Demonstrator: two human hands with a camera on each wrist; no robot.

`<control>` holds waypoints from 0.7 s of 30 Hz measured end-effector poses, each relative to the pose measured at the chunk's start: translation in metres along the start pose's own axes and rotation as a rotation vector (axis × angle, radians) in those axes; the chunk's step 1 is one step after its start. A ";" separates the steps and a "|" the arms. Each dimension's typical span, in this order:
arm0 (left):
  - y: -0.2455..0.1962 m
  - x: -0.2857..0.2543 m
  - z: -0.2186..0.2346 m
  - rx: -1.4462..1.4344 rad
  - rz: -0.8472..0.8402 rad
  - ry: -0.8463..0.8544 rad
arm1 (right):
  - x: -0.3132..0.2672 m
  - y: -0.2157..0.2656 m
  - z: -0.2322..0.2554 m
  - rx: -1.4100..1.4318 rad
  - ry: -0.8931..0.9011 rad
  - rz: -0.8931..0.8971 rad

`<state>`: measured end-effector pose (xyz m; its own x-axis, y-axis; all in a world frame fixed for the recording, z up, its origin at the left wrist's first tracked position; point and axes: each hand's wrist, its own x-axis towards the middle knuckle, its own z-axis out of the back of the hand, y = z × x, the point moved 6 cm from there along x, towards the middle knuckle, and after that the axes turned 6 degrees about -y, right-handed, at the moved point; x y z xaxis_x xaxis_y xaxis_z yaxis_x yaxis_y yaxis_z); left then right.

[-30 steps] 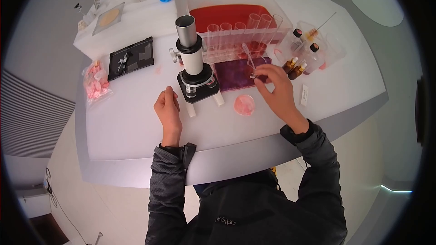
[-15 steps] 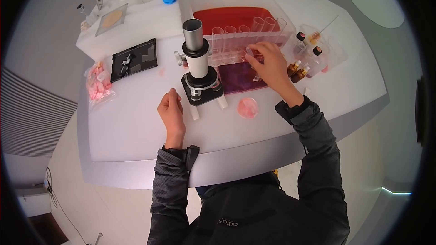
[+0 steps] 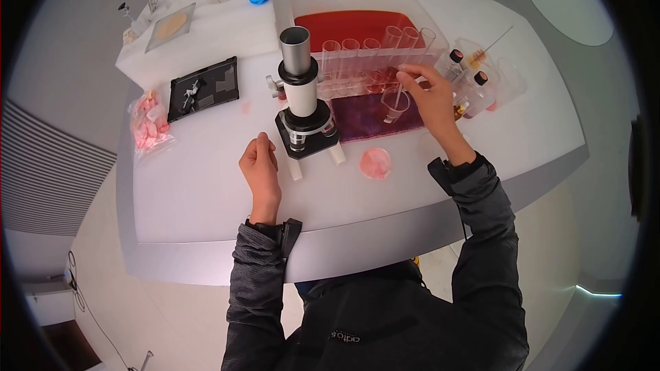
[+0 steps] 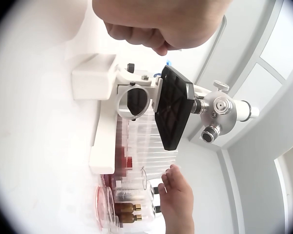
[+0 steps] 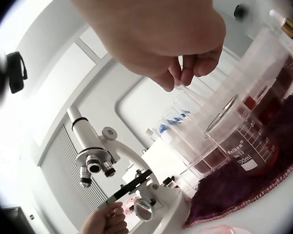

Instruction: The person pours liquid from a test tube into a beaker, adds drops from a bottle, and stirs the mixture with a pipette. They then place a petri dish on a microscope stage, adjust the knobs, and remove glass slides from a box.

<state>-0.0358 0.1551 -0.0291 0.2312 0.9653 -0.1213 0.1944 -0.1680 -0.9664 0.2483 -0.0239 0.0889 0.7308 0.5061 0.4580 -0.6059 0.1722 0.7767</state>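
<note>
In the head view my right hand (image 3: 431,96) pinches the upper end of a clear plastic dropper (image 3: 399,93), whose lower part slants into a glass beaker (image 3: 389,115). The right wrist view shows the thumb and fingertips together on the dropper (image 5: 189,92) above the beaker (image 5: 249,146), which is marked 100ml and has a little red liquid low down. A dark purple cloth (image 3: 354,120) lies under the beaker. My left hand (image 3: 260,168) is idle, fingers loosely curled around nothing, just left of a white and black microscope (image 3: 300,99).
Behind the cloth, a rack of tall test tubes (image 3: 350,58) stands before a bin of red liquid (image 3: 357,27). Dark-capped bottles (image 3: 479,93) are at the right. A pink round dish (image 3: 375,163) sits in front, with a black tray (image 3: 204,89) and a pink-filled bag (image 3: 149,124) at left.
My right hand rose from beside the beaker to the dropper, took hold of it, and shifted right. The dropper leaned left and now tilts right. My left hand stays by the microscope.
</note>
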 end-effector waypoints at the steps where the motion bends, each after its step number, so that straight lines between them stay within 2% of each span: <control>1: 0.000 0.000 0.000 0.004 0.002 -0.001 | -0.001 0.000 0.001 0.039 -0.008 -0.030; 3: -0.001 0.000 0.000 0.008 0.002 -0.004 | -0.002 0.001 0.004 0.118 -0.024 -0.089; 9: 0.000 0.000 0.000 -0.001 0.003 -0.010 | 0.001 0.010 0.019 0.112 -0.128 0.030; 12: 0.000 0.000 0.000 -0.009 0.015 -0.016 | 0.001 0.010 0.024 0.139 -0.140 -0.008; 21: -0.001 0.000 0.000 -0.013 0.011 -0.013 | 0.000 0.016 0.031 0.195 -0.174 0.043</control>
<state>-0.0363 0.1550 -0.0282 0.2211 0.9658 -0.1353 0.2041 -0.1815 -0.9620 0.2484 -0.0475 0.1150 0.7590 0.3534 0.5468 -0.5778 -0.0214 0.8159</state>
